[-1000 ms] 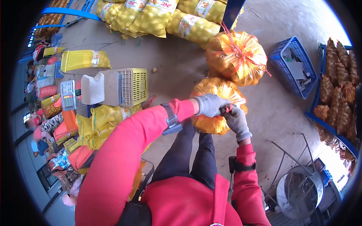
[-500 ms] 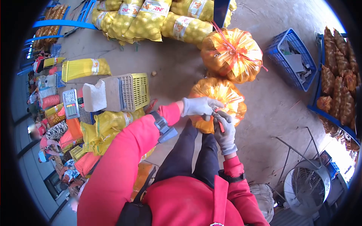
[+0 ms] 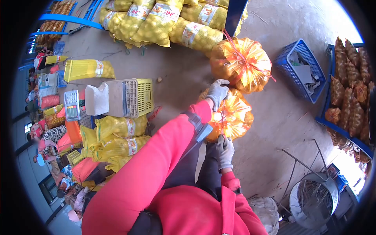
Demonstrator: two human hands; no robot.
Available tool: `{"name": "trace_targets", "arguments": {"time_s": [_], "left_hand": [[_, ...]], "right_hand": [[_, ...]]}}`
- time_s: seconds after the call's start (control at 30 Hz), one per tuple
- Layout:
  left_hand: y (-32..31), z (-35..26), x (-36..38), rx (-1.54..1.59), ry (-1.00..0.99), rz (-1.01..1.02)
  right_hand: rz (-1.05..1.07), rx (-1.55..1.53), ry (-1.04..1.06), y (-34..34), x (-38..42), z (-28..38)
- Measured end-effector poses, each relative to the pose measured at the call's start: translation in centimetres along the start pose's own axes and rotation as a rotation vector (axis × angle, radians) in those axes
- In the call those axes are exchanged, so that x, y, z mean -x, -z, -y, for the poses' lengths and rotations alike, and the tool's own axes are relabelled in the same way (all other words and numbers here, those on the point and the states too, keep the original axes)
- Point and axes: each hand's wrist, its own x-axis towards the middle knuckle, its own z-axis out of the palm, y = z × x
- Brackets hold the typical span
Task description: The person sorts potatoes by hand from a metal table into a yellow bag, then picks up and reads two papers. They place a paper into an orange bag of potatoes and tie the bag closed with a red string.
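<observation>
A full orange mesh bag (image 3: 239, 117) stands in front of my legs, its gathered top facing up. A thin red tie string (image 3: 223, 117) runs across that top between my hands. My left hand (image 3: 216, 94), in a pale work glove, is closed at the string's far end, one finger partly raised. At the near side my right hand (image 3: 225, 150), gloved too, is closed round the other end by the bag's edge. Just beyond stands a second orange bag (image 3: 250, 58), its neck tied with red string.
Stacked yellow mesh sacks (image 3: 156, 27) lie beyond, near a blue post (image 3: 235, 17). To the right are a blue crate (image 3: 301, 70), a rack of filled bags (image 3: 348, 98) and a round metal fan (image 3: 313, 196). A yellow crate (image 3: 139, 98) and more sacks (image 3: 121, 133) are left.
My hands have moved apart from the bag's near edge: the left forward, the right back towards me. The string now stretches between them across the bag's top.
</observation>
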Motion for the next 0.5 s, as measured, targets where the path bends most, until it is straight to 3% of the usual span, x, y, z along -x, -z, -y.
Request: {"name": "trace_targets", "arguments": {"time_s": [0.1, 0.13, 0.17, 0.2, 0.3, 0.37, 0.4, 0.43, 0.5], "left_hand": [[-1.0, -1.6, 3.5, -0.633, -0.273, -0.024], [1.9, 0.9, 0.9, -0.989, -0.454, -0.06], [1.4, -2.5, 4.6, -1.111, -0.387, -0.113], [2.3, -3.7, 6.6, -1.095, -0.412, -0.149], [10.6, -1.6, 9.9, -0.932, -0.528, -0.327], [18.2, 1.9, 12.6, -0.228, -0.247, -0.312], [20.1, 2.5, 15.4, -0.273, -0.142, -0.512], [28.9, 7.5, 16.0, 0.125, -0.07, -0.447], [31.8, 10.3, 24.8, 0.035, 0.021, -0.598]], "right_hand": [[0.208, -0.456, -0.169, 1.8, 0.5, -0.2], [0.203, -0.615, -0.11, 2.2, 1.3, -1.4], [0.141, -0.564, -0.012, 3.8, 2.4, -1.3], [0.081, -0.517, 0.084, 5.2, 3.7, -1.3], [0.007, -0.042, -0.078, 9.6, 5.8, -4.7], [0.078, 0.134, -0.178, 12.1, 5.6, -7.9], [0.164, 0.196, -0.196, 13.0, 4.8, -10.0], [0.265, 0.262, -0.203, 13.9, 3.9, -10.9], [0.295, 0.335, -0.108, 15.4, 1.8, -10.8]]}}
